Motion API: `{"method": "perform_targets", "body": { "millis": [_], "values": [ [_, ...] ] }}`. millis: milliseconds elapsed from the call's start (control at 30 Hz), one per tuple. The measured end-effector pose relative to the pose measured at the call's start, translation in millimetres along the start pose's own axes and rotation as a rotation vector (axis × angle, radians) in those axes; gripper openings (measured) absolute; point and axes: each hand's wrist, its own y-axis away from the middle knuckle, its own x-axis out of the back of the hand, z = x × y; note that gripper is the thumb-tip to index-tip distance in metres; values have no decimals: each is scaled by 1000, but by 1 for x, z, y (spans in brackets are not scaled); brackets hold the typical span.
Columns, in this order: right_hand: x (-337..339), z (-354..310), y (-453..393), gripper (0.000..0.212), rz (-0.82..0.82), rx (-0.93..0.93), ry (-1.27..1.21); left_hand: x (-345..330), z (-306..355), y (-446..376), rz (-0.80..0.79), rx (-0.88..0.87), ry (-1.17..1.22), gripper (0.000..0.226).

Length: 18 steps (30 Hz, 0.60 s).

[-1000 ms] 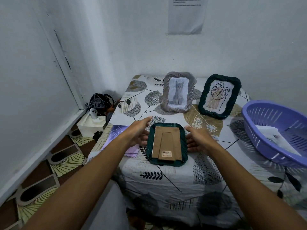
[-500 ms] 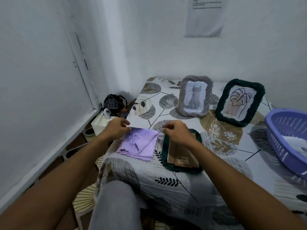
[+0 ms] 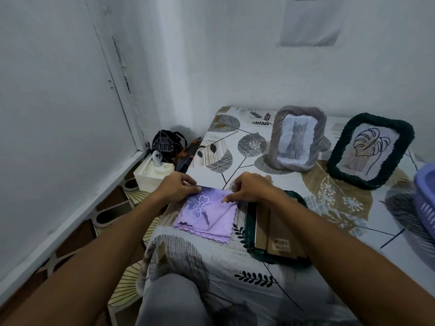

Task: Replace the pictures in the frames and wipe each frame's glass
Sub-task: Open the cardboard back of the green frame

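Right now both your hands are on the purple cloth (image 3: 207, 214), which lies folded on the leaf-print tablecloth (image 3: 329, 208). Your left hand (image 3: 175, 188) pinches the far-left corner of the cloth, fingers curled over the edge. Your right hand (image 3: 251, 188) pinches the far-right corner, thumb and fingertips closed on the fabric. Between the two grips the far edge of the cloth runs across, and the rest of it, with its flower pattern and scalloped near edge, spreads toward you from your fingers.

Just beside your right hand, under your right wrist and forearm, the dark green frame (image 3: 249, 231) lies face down, its brown cardboard back (image 3: 275, 234) up, close to the cloth's right edge. Beyond your right hand, well apart from it, the grey frame (image 3: 297, 137) with a cat picture stands upright, and to the right of that the second green frame (image 3: 370, 150) with a leaf drawing leans back. Far off to the right of your right arm, the rim of a purple basket (image 3: 426, 198) shows at the edge. Off past your left hand, down on the floor, a white box (image 3: 153, 176) and a dark bag (image 3: 166, 143) sit in the corner.
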Motion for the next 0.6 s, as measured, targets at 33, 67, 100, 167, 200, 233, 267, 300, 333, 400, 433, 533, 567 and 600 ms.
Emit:
{"method": "perform_targets", "body": {
  "millis": [33,67,100,167,200,233,267,300,333,400,433,533,567,600],
  "values": [
    [2,1,0,51,-19,20,1,1,0,0,-11,-5,6,31],
    [3,3,-1,48,-40,36,-8,1,-1,-1,-16,-14,9,29],
    [4,5,-2,47,-69,45,-24,2,0,-1,-14,-27,7,27],
    [5,8,-5,46,-145,60,-65,2,-1,-3,-11,-45,28,25],
    [5,8,-6,47,-177,73,-81,2,-1,-4,-12,-51,47,24],
    [4,8,-8,46,-199,84,-97,2,-1,-5,-16,-58,59,23],
    [3,8,-9,45,-208,95,-112,2,0,-7,-18,-63,64,22],
    [3,8,-11,43,-208,99,-126,3,1,-8,-22,-63,66,22],
    [3,8,-14,41,-202,101,-143,4,1,-10,-27,-58,73,22],
    [5,10,-21,38,-176,102,-179,8,2,-16,-31,-51,90,24],
    [6,11,-24,38,-156,100,-193,9,2,-18,-29,-50,100,25],
    [9,14,-32,39,-102,82,-280,12,2,-27,-11,-44,146,28],
    [9,15,-35,38,-92,72,-312,12,2,-30,-2,-39,154,28],
    [9,17,-37,36,-85,62,-337,12,3,-33,8,-36,155,28]
  ]
}}
